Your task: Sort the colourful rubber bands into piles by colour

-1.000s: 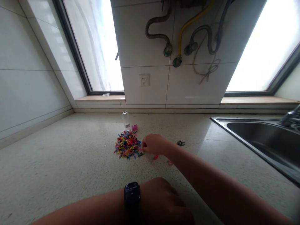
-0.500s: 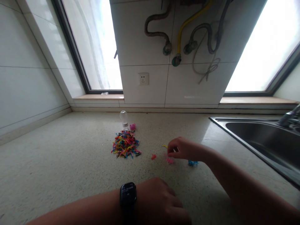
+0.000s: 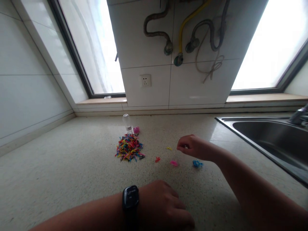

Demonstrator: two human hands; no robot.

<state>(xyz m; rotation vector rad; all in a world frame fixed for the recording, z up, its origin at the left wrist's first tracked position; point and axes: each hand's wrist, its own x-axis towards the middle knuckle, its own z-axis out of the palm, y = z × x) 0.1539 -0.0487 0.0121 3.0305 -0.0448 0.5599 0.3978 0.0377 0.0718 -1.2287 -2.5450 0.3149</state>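
Note:
A heap of small multicoloured bands, like tiny hair ties (image 3: 129, 147), lies on the counter left of centre. To its right are little groups by colour: yellow bands (image 3: 169, 148), red bands (image 3: 157, 159), pink bands (image 3: 174, 163) and blue bands (image 3: 197, 164). My right hand (image 3: 191, 147) hovers just right of the yellow ones, thumb and fingers pinched together; whatever is between the fingertips is too small to make out. My left hand (image 3: 165, 203), wearing a black watch (image 3: 130, 197), rests back up in front, fingers curled under and their tips hidden.
A clear bottle (image 3: 126, 123) and a pink cap-like piece (image 3: 136, 130) stand behind the heap. A steel sink (image 3: 226, 121) is set into the counter at the right. The tiled wall carries a socket (image 3: 145, 80) and hoses.
My right hand went from the heap's right edge to above the pink bands, then slightly up and right, now covering the spot where black bands lay. My left hand stays put.

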